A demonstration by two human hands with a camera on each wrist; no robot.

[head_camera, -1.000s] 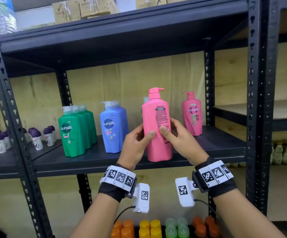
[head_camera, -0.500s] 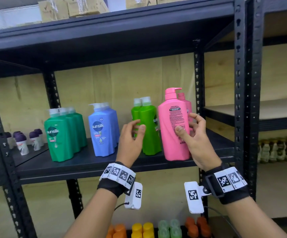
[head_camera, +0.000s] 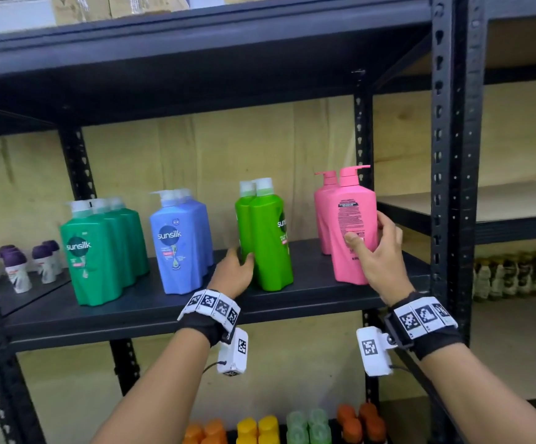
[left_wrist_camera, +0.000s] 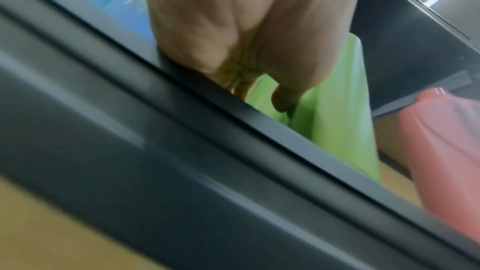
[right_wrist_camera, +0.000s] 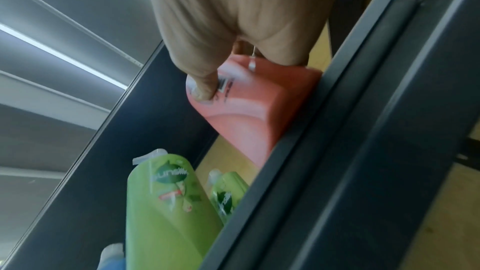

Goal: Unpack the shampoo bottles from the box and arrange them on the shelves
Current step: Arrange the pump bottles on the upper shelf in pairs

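Note:
A pink shampoo bottle [head_camera: 350, 203] stands upright near the front right of the black shelf board [head_camera: 164, 309], its back label facing me, just in front of a second pink bottle [head_camera: 322, 213]. My right hand [head_camera: 367, 232] grips it, thumb on the label and fingers round its right side; the right wrist view shows the same hand [right_wrist_camera: 233, 38] on the pink bottle [right_wrist_camera: 246, 114]. My left hand [head_camera: 241, 261] holds the front light green bottle [head_camera: 270, 245] low on its left side. In the left wrist view the thumb [left_wrist_camera: 283, 102] presses the green bottle [left_wrist_camera: 332, 120]; the fingers are hidden.
Dark green bottles [head_camera: 93, 251] and blue bottles [head_camera: 180, 245] stand in rows further left. A black upright post [head_camera: 449, 187] stands close to the right of the pink bottles. Small purple-capped bottles [head_camera: 20, 267] sit on the neighbouring shelf, coloured caps [head_camera: 260, 427] below, cardboard boxes [head_camera: 116, 4] above.
The pink bottle has moved right, to stand in front of the other pink one. My left hand has let go of it and dropped to the light green bottles.

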